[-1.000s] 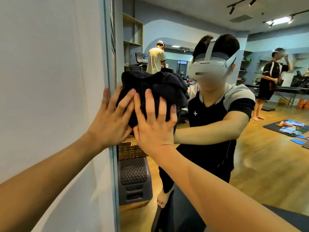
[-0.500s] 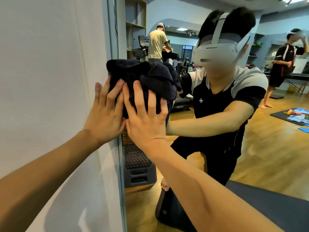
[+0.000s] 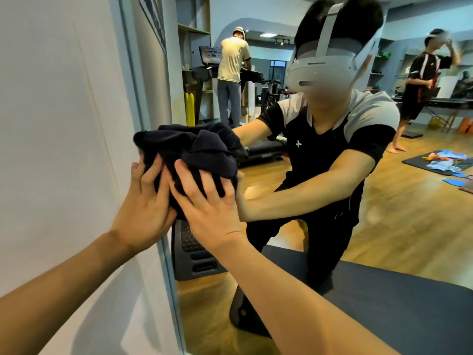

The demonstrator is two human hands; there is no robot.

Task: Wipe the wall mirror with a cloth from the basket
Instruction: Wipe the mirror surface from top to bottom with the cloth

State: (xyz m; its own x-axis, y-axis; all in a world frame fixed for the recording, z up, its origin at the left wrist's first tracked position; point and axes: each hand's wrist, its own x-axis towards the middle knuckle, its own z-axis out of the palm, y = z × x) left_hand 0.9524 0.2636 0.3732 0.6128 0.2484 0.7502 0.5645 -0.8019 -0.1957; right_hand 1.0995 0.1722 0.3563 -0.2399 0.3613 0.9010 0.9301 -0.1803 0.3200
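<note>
Free room and obstacles at the wall mirror [image 3: 332, 226]. Both hands lay side by side at the glass's left edge, the left hand [image 3: 143, 211] against the frame [image 3: 163, 252] and white wall [image 3: 64, 124], which barred travel leftward. The bunched dark cloth [image 3: 194, 152] filled the area just above the fingers. To the right and below, the mirror surface lay unobstructed; a dark padded bench [image 3: 409, 311] stood low near the glass.
</note>
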